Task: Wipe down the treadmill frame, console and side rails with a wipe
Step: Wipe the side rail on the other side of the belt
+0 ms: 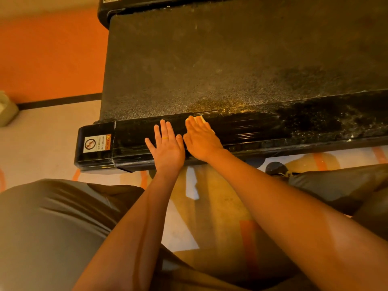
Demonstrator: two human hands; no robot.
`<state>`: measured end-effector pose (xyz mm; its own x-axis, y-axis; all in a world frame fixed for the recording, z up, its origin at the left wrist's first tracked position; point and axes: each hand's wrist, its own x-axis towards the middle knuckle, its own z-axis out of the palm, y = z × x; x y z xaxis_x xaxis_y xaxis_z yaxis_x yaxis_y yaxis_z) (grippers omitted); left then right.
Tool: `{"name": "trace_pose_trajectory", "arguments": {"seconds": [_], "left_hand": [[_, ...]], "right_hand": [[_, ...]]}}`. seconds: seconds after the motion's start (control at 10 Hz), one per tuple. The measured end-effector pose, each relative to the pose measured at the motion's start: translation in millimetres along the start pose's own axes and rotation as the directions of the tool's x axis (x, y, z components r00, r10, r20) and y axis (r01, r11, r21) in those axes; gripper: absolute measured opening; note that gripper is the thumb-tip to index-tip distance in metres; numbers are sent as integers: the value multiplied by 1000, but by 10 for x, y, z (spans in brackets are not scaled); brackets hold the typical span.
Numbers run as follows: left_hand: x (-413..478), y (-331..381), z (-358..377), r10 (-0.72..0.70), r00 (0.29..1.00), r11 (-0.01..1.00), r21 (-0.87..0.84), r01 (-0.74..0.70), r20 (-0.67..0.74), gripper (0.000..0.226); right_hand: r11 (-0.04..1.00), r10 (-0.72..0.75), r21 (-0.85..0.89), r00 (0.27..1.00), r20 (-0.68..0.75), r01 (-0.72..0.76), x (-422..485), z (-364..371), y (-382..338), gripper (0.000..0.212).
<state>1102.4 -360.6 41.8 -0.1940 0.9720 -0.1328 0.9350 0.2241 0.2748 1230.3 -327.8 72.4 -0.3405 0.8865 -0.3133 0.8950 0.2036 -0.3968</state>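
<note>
Wiping rail (252,129): wipe (199,118) pressed flat under right grip (201,141), fingers (193,127) straight, together; left grip (168,145) spread flat at 9 o'clock. Likely needs firm sweep toward dusty 3 o'clock end

An orange floor (52,55) fills the upper left, divided by a black stripe (60,100) from a pale floor area (42,127) marked with orange lines (76,174), where a pale green object (6,111), cut off by the left edge, sits just below the stripe.
</note>
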Motion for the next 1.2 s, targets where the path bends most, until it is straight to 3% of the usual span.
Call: {"name": "trace_pose_trajectory", "arguments": {"seconds": [0.2,0.5,0.6,0.7,0.9,1.0,1.2], "left_hand": [[3,-16,-55,22,999,1000,9,-23,49,60],[-17,9,-13,18,1000,999,29,-18,-9,59],[-20,11,-19,20,1000,999,31,-19,-10,59],[-20,4,-20,19,1000,999,28,-19,-8,59],[-7,0,-44,27,999,999,34,-28,29,59],[-6,2,-46,19,1000,999,36,-20,24,59],[-25,29,-12,2,1000,1000,31,-2,-22,58]], "right_hand": [[998,-40,-39,999,-12,40,58,-71,95,56],[986,169,9,977,-127,-169,-415,-353,1276,55],[979,195,-25,961,-194,-204,-419,-347,1254,58],[977,213,40,964,-157,-209,-297,-309,927,55],[998,-54,-40,998,-11,53,95,-71,117,58],[997,-69,-40,998,17,69,94,-153,200,56],[989,149,27,985,-91,-147,-269,-498,1255,54]]}}
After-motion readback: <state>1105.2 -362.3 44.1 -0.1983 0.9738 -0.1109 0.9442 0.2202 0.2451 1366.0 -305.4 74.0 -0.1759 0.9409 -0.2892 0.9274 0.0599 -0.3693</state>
